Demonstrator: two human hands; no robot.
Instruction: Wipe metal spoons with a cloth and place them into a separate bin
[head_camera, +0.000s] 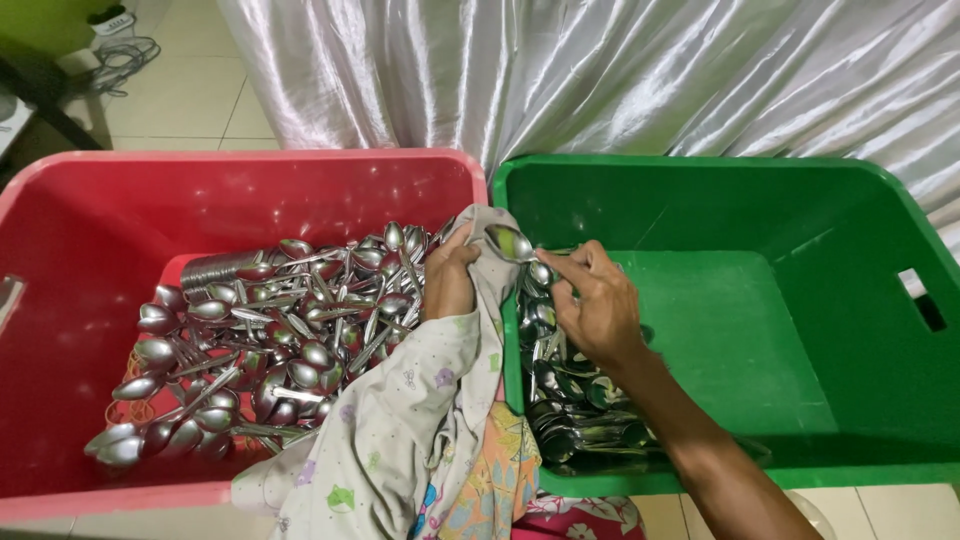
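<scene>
My left hand (450, 280) is wrapped in a pale patterned cloth (400, 420) and grips the bowl end of a steel spoon (508, 241) through it, above the wall between the two tubs. My right hand (592, 300) pinches the same spoon's handle from the right. A big heap of steel spoons (270, 330) fills the red tub (90, 230) on the left. A smaller pile of spoons (570, 400) lies along the left side of the green tub (800, 300), under my right hand.
A shiny silver curtain (600, 70) hangs behind both tubs. Tiled floor (190, 90) shows at the upper left, with cables and a dark object lying on it. Colourful floral fabric (490, 490) lies at the bottom centre between the tubs.
</scene>
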